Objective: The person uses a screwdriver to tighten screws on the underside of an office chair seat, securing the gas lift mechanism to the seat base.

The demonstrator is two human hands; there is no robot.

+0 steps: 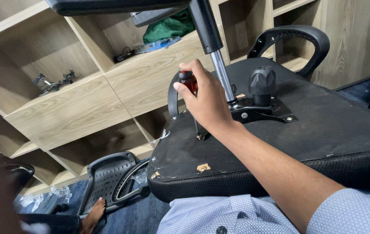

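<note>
An upturned black chair seat rests across my lap, its fabric underside facing up. My right hand is closed around a red-handled screwdriver, held upright with its shaft going down to a screw spot near the seat's left side. Just right of the hand, a black metal mechanism plate with a black knob is fixed to the seat. A gas-lift column rises from the plate toward the chair base at the top edge. My left hand is out of view.
A black armrest loop stands behind the seat. Wooden cubby shelves hold metal parts and a green cloth. A black plastic backrest frame and a bare foot are on the blue carpet.
</note>
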